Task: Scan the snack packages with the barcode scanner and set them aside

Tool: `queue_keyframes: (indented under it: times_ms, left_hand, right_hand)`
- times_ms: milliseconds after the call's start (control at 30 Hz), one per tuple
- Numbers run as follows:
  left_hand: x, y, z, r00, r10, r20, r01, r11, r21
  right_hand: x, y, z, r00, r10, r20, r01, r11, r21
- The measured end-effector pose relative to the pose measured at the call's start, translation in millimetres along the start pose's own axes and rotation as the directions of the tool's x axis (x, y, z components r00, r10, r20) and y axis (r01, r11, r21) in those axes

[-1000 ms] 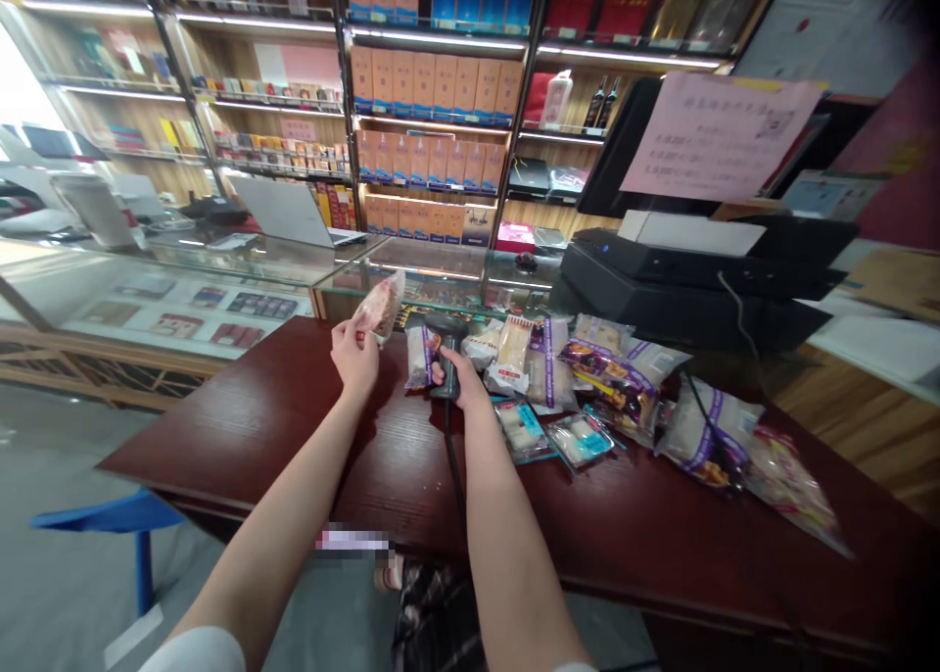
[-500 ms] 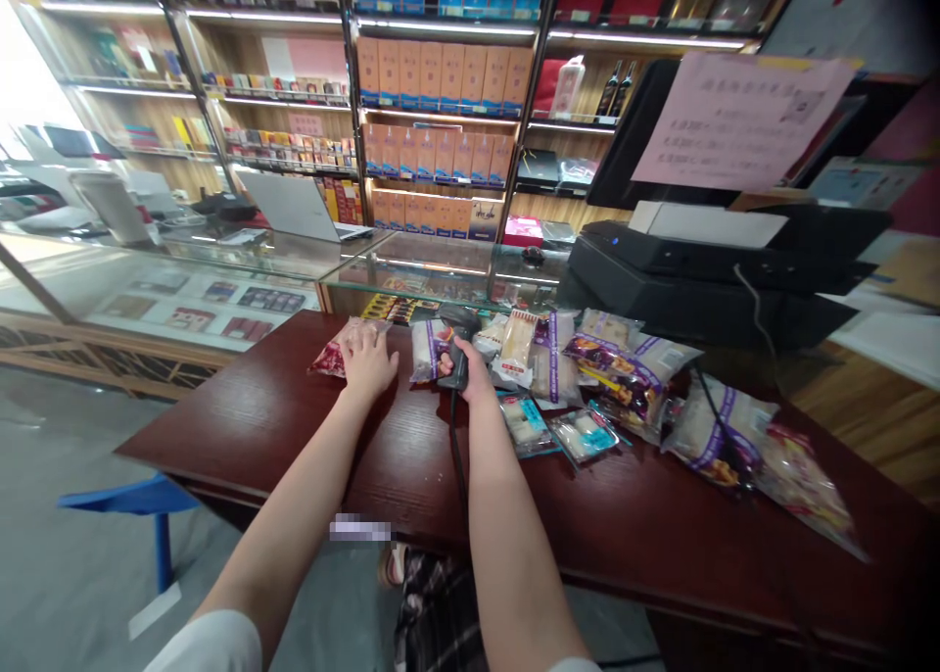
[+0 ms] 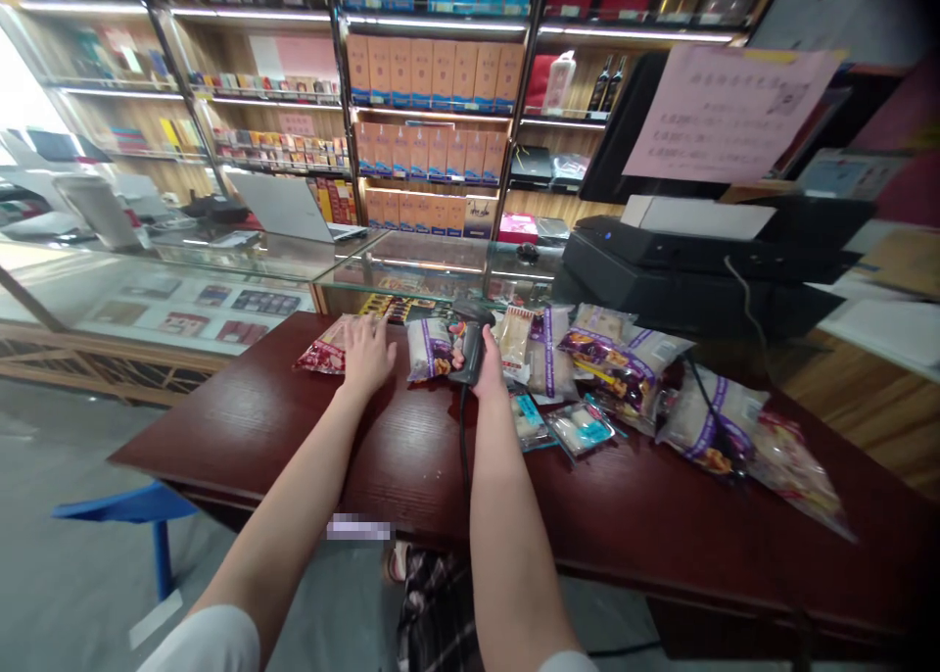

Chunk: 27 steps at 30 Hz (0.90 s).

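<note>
A black scanner (image 3: pixel 471 344) is held up over the table by the right hand (image 3: pixel 489 366), with the fingers wrapped round its handle. A black cord (image 3: pixel 464 427) is seen hanging from the bottom of the handle. The left hand (image 3: pixel 368 354) is laid, back up and fingers stretched out, on a red and clear bag (image 3: pixel 321 349) near the table's far left corner. The two hands are kept apart.

Between them, a small bag with a purple band (image 3: pixel 426 349) is set just beside the scanner. To the right of the scanner, a packet with a striped top (image 3: pixel 515 339) is seen next to more purple-banded bags (image 3: pixel 552 359), which are heaped together. Two flat blue and clear packs (image 3: pixel 583 431) are placed in front of the heap; one is partly hidden by the right arm. Farther right, a big purple-banded bag (image 3: pixel 716 422) is touched by a flat, shiny bag (image 3: pixel 797 471).

All these bags are held up by a dark red table (image 3: pixel 257 417). Behind it, a glass counter (image 3: pixel 433 253) is topped by a laptop (image 3: pixel 283 207). At the right, a black machine (image 3: pixel 661 261) is found under a pink sheet (image 3: pixel 734 114). Orange boxes (image 3: pixel 433 72) are lined up on the back shelves. A blue stool (image 3: pixel 132 504) is seen at the lower left.
</note>
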State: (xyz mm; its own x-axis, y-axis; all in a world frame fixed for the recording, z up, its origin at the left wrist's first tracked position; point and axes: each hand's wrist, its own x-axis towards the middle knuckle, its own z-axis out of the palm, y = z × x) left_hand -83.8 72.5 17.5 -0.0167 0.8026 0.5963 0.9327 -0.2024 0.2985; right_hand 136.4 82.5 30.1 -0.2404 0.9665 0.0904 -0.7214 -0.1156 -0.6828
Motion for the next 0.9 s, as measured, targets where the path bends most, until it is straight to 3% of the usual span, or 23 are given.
queue_keyframes:
  times_ms: [67,133,233,367,500,667,767,900]
  left_hand:
    - [-2,12,2.9,0.981,0.136,0.138,-0.122,0.987,-0.107]
    - [-5,18,6.5,0.929,0.250,0.271,-0.216,0.965,-0.149]
    - [-5,15,8.6,0.903,0.247,0.351,-0.223,0.969,-0.108]
    - [1,8,4.9,0.948,0.138,0.288,-0.125,0.990,-0.062]
    - [-1,14,6.5,0.978,0.044,0.206,-0.007,0.984,-0.176]
    - [-5,21,10.9,0.945,-0.175,0.276,0.192,0.981,-0.035]
    - [-3,20,6.9,0.963,-0.125,0.238,0.120,0.992,0.035]
    - [0,18,-0.2,0.998,-0.020,0.056,0.015,0.997,0.081]
  right_hand:
    - [-1,-2,0,1.000,0.000,-0.008,0.000,1.000,-0.020]
    - [-2,-3,0,1.000,-0.015,-0.017,0.014,0.999,-0.031]
    - [-3,-3,1,0.999,-0.012,-0.040,0.011,0.999,-0.037]
    - [-4,-4,4,0.999,-0.002,-0.032,0.001,1.000,-0.012]
    - [-4,-2,3,0.999,0.001,-0.037,-0.002,1.000,-0.030]
    - [0,2,-1,0.999,0.012,-0.034,-0.014,0.998,-0.061]
    - [1,3,-2,0.999,0.011,-0.051,-0.015,0.997,-0.078]
    - [2,4,0,0.997,0.024,-0.079,-0.034,0.991,-0.132]
